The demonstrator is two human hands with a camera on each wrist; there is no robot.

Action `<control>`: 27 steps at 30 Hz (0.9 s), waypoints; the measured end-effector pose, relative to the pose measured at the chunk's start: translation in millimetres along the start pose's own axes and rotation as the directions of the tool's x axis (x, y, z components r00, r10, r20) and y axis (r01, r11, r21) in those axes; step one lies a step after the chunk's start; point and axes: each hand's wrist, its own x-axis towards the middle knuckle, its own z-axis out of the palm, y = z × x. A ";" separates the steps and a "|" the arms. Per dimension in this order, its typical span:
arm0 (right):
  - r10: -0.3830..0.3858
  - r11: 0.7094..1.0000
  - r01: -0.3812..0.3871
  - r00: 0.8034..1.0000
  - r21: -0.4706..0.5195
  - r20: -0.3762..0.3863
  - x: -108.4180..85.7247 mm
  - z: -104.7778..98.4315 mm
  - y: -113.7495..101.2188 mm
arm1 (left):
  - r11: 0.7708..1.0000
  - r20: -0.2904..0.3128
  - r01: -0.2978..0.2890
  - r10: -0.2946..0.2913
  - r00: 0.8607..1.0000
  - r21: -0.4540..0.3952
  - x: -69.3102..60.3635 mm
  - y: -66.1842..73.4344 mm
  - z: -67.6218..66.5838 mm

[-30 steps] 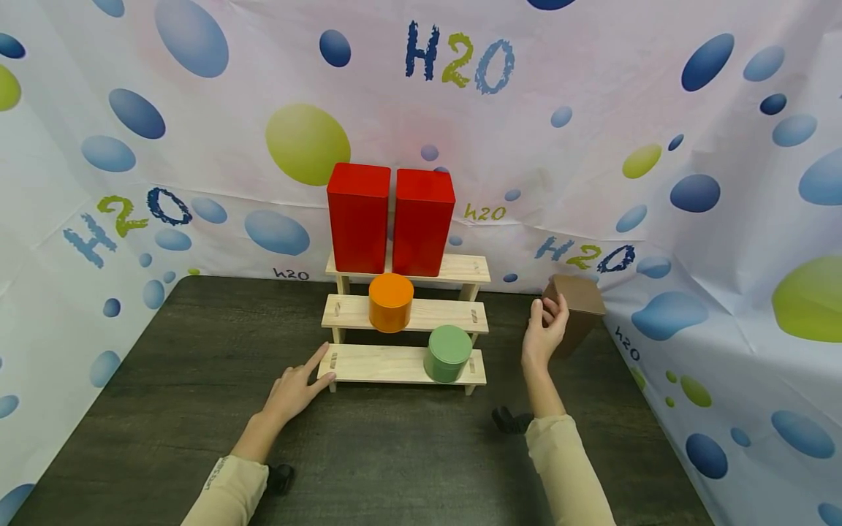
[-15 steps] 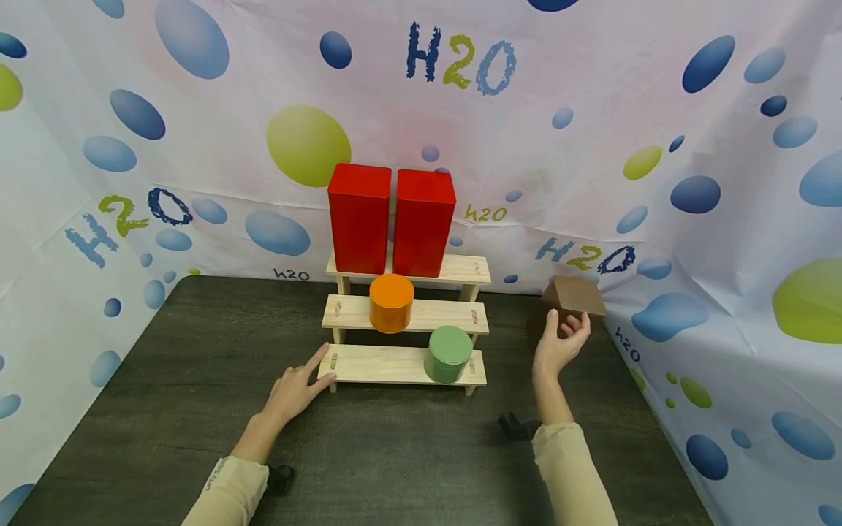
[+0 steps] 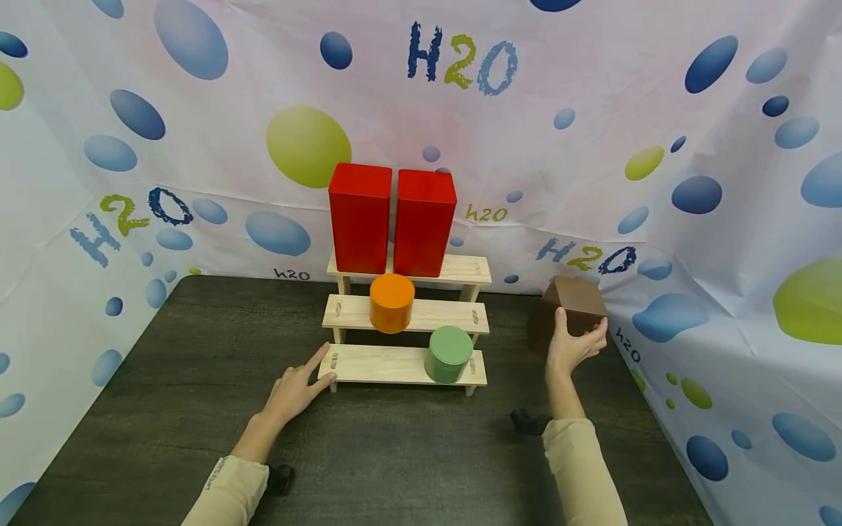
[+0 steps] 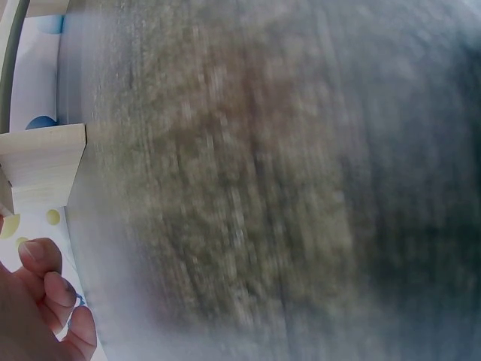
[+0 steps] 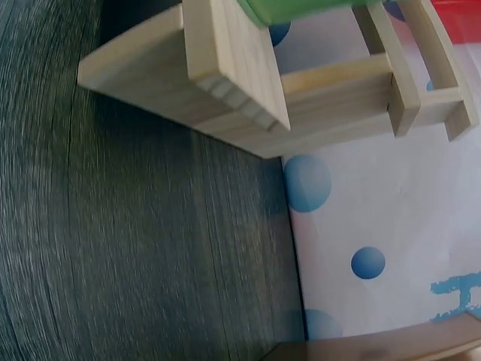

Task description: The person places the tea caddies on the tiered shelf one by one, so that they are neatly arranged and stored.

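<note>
At the left end of the lowest step, my left hand (image 3: pixel 291 394) holds the wooden step shelf (image 3: pixel 375 363), index finger by the back corner and thumb by the front edge. Its other fingers look curled in the left wrist view. On the right, my right hand (image 3: pixel 571 349) grips a brown box (image 3: pixel 579 294), thumb at its left side and fingers at its right. The box stands on the table, its lower part partly hidden by the hand. Only a strip of the box (image 5: pixel 383 344) shows in the right wrist view.
Two tall red boxes (image 3: pixel 359 219) stand on the top step. An orange round tin (image 3: pixel 391 303) is on the middle step, a green round tin (image 3: pixel 449 354) on the lowest. Behind the dark table (image 3: pixel 395 453) hangs a patterned backdrop (image 3: pixel 526 146).
My right hand has moved right and slightly toward me, from the brown box's left side to its front, and its fingers now grip the box. My left hand stays where it was.
</note>
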 end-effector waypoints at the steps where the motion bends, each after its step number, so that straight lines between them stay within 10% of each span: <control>1: 0.009 1.000 -0.009 1.000 -0.009 0.005 1.3 -0.7 0.1 | 1.000 0.001 0.001 -0.001 1.000 -0.001 0.0 0.1 -0.1; 27: 0.070 0.978 -0.034 0.983 -0.208 0.172 19.8 -5.2 -1.2 | 1.000 0.009 0.007 -0.007 1.000 0.007 -0.7 1.7 -2.8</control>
